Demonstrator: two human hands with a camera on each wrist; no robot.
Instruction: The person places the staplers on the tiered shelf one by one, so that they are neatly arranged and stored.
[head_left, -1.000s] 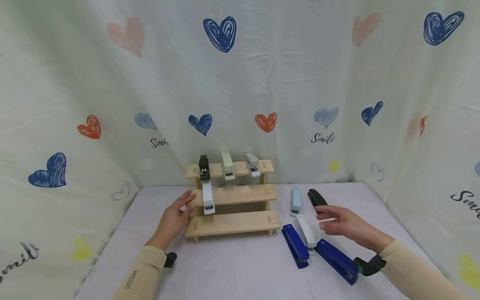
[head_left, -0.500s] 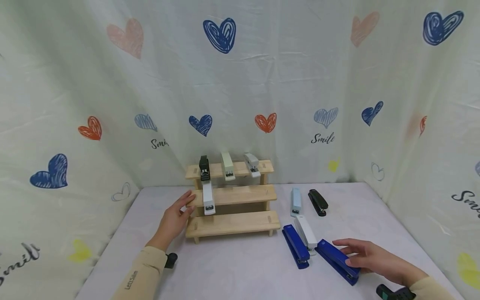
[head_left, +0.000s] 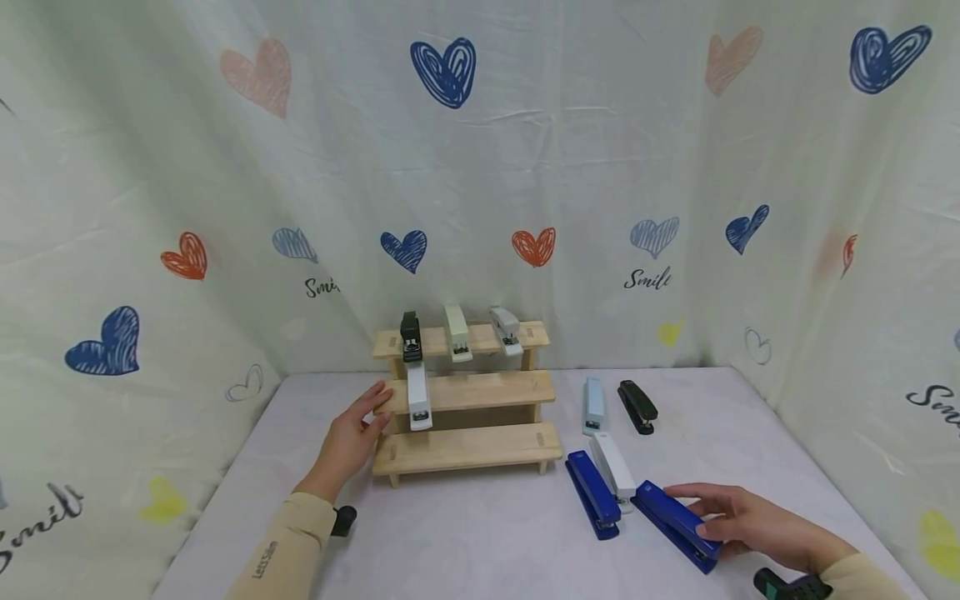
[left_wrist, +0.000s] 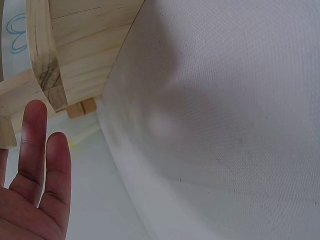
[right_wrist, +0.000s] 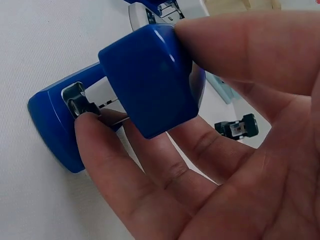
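A large blue stapler lies on the table at the right. My right hand holds its near end, thumb on one side and fingers on the other; the right wrist view shows the stapler between them. My left hand rests against the left end of a three-step wooden rack, its fingers fairly straight in the left wrist view. On the top step stand a black stapler, a pale green stapler and a grey stapler. A white stapler sits on the middle step's left end.
Between rack and right hand lie another blue stapler, a white stapler and a light blue stapler. A dark green-black stapler lies farther right. A heart-printed curtain surrounds the table.
My right hand has left the dark stapler, moved nearer and to the right, and taken hold of the large blue stapler. The left hand has stayed at the rack.
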